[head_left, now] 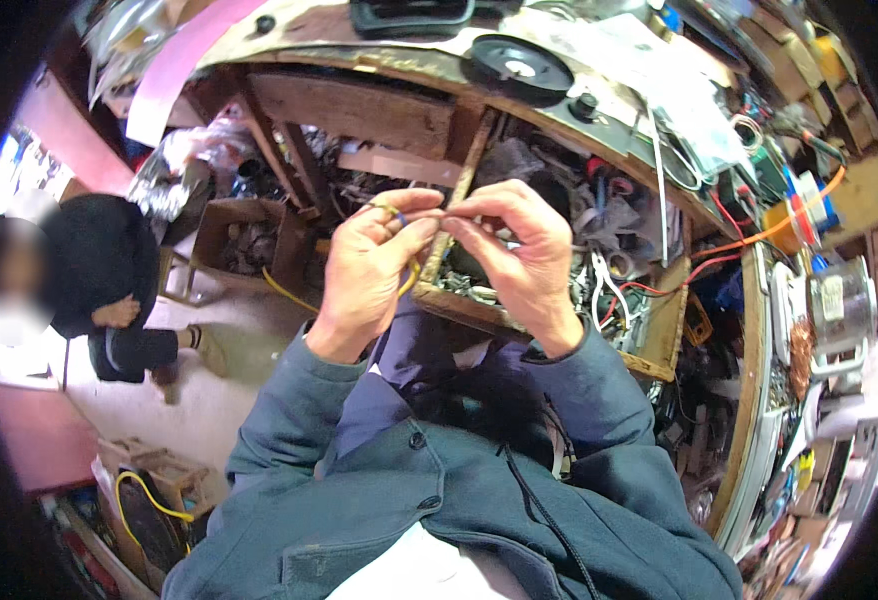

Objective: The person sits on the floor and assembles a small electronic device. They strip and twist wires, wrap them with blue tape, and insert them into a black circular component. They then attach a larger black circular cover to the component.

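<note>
My left hand [364, 265] is closed, with a thin yellow cable [287, 292] running up from the lower left, passing behind the hand and showing again among its fingers. A small blue piece, perhaps a wire, shows between those fingers. Opposite it, my right hand [521, 250] is pinched shut, thumb against forefinger, its fingertips meeting those of the left. Whatever lies between the fingertips is too small to make out. Both hands are held above my lap, in front of an open wooden drawer [474, 311] filled with small parts. Near my right wrist, white-handled pliers [599, 285] lie in the drawer.
A cluttered workbench [399, 58] crosses the back, carrying a round black part [521, 68]. Red and orange wires [734, 248] trail at the right, near a clear plastic container [844, 305]. At left, a person in dark clothes [109, 255] sits beyond a cardboard box [214, 222].
</note>
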Action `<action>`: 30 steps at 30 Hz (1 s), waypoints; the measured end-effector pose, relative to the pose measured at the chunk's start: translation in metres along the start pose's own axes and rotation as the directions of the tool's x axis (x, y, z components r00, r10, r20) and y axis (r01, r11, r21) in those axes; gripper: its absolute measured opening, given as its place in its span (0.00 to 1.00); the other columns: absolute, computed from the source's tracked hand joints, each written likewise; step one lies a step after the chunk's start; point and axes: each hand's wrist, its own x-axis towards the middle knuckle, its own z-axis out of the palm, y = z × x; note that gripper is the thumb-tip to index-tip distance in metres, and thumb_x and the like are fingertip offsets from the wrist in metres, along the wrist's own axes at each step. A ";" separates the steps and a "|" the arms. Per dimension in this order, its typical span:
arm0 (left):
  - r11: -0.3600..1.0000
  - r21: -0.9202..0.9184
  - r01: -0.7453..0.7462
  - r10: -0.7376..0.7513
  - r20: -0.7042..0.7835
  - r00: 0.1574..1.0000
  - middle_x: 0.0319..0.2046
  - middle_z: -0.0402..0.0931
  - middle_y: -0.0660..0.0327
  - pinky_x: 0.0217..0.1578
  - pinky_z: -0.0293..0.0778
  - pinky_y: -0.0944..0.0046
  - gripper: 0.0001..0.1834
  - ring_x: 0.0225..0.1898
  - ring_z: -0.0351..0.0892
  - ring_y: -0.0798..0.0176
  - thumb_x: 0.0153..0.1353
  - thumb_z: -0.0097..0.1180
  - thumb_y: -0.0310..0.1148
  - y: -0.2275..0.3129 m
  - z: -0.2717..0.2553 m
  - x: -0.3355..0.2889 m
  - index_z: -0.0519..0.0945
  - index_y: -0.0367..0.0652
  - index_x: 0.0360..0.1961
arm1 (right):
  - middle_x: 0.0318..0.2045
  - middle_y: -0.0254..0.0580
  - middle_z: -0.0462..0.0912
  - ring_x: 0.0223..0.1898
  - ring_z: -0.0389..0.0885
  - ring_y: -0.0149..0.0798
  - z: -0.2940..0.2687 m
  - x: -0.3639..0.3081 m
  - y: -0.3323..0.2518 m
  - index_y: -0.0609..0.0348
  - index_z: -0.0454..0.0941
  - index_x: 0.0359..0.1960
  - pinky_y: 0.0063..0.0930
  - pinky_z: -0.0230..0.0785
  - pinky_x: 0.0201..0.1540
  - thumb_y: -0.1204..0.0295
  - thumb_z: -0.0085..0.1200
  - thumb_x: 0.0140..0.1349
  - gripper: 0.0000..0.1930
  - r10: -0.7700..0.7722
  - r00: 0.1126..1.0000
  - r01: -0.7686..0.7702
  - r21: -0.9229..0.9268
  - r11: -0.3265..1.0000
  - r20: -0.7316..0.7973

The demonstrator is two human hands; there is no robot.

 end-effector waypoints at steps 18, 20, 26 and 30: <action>0.990 0.099 0.103 -0.114 0.115 0.987 0.37 0.86 0.58 0.37 0.80 0.70 0.14 0.33 0.84 0.68 0.69 0.62 0.25 0.009 -0.014 -0.012 0.82 0.31 0.53 | 0.37 0.43 0.80 0.36 0.82 0.47 -0.011 0.006 -0.007 0.61 0.79 0.36 0.35 0.78 0.37 0.77 0.66 0.53 0.11 -0.325 0.882 0.426 -0.280 0.861 0.342; 0.990 0.090 0.111 -0.121 0.120 0.985 0.37 0.86 0.58 0.36 0.80 0.70 0.14 0.33 0.84 0.68 0.69 0.62 0.25 0.009 -0.014 -0.013 0.82 0.31 0.53 | 0.37 0.43 0.79 0.36 0.82 0.47 -0.010 0.006 -0.008 0.60 0.78 0.36 0.36 0.77 0.36 0.79 0.67 0.52 0.12 -0.334 0.860 0.467 -0.333 0.819 0.385; 0.989 0.105 0.100 -0.113 0.126 0.986 0.39 0.86 0.57 0.37 0.82 0.69 0.14 0.34 0.85 0.68 0.71 0.60 0.26 0.004 -0.018 -0.017 0.81 0.31 0.54 | 0.37 0.44 0.78 0.37 0.79 0.46 -0.006 0.001 -0.002 0.61 0.77 0.37 0.37 0.74 0.39 0.75 0.61 0.54 0.10 -0.358 0.823 0.534 -0.388 0.751 0.440; 0.994 0.053 0.092 -0.094 0.054 0.994 0.39 0.86 0.55 0.39 0.85 0.67 0.15 0.36 0.87 0.65 0.72 0.59 0.27 -0.001 -0.011 -0.024 0.80 0.29 0.55 | 0.38 0.43 0.78 0.37 0.78 0.45 -0.006 0.000 -0.001 0.61 0.77 0.37 0.36 0.72 0.41 0.71 0.57 0.56 0.09 -0.390 0.773 0.613 -0.431 0.663 0.500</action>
